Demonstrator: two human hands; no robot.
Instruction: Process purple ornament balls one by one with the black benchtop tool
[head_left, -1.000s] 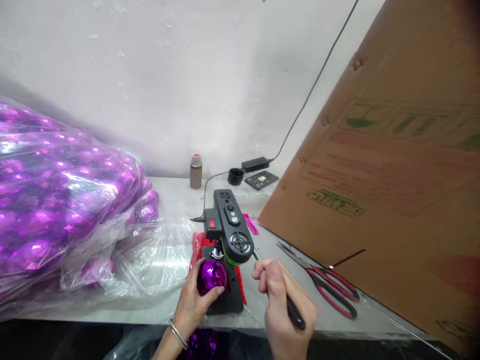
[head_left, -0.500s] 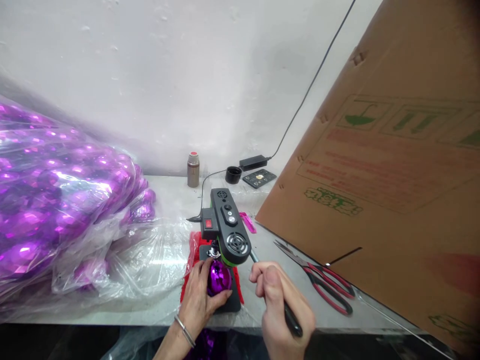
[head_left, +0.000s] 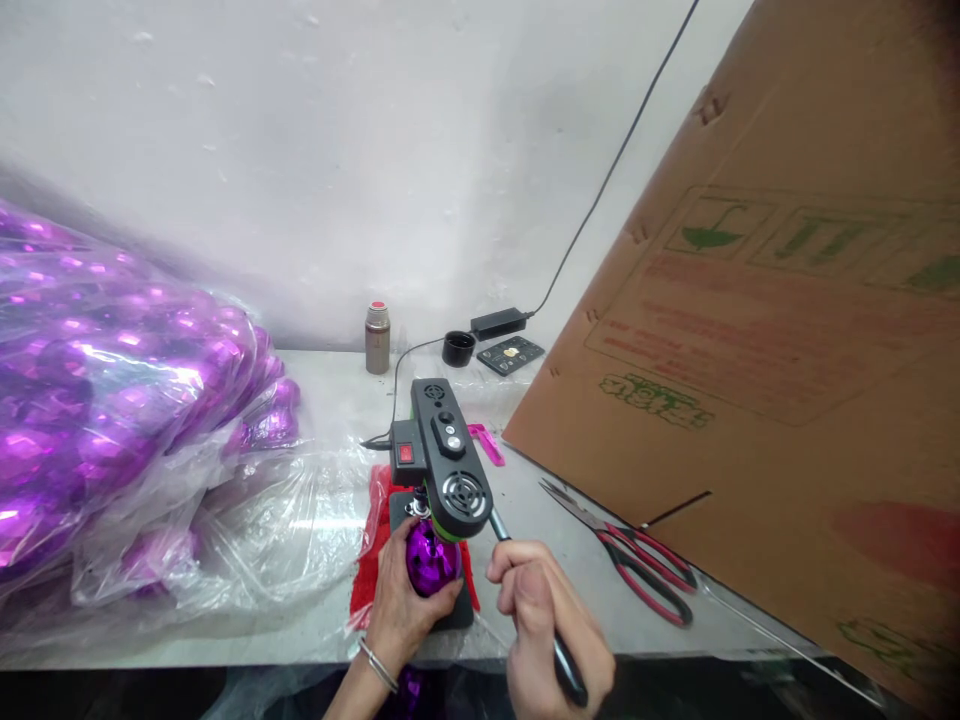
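My left hand [head_left: 401, 605] grips a shiny purple ball ornament [head_left: 429, 560] and holds it on the base of a small black bench machine [head_left: 448, 462], right under the machine's head. The ornament's silver cap sits at the top, against the head. My right hand [head_left: 544, 625] is closed around the machine's black-tipped lever handle [head_left: 564, 668], which runs up to the right side of the head. A red mat [head_left: 369, 565] lies beneath the machine.
A large clear plastic bag of purple ornaments [head_left: 112, 390] fills the left of the table. Red-handled scissors [head_left: 637, 565] lie right of the machine. A big cardboard sheet [head_left: 757, 330] leans at the right. At the back stand a small flask [head_left: 377, 337], a black cap [head_left: 458, 348] and a power adapter [head_left: 493, 323].
My left hand has pushed the ornament further in under the machine's head and turned it slightly. My right hand stays on the lever. The view has shifted a little to the right.
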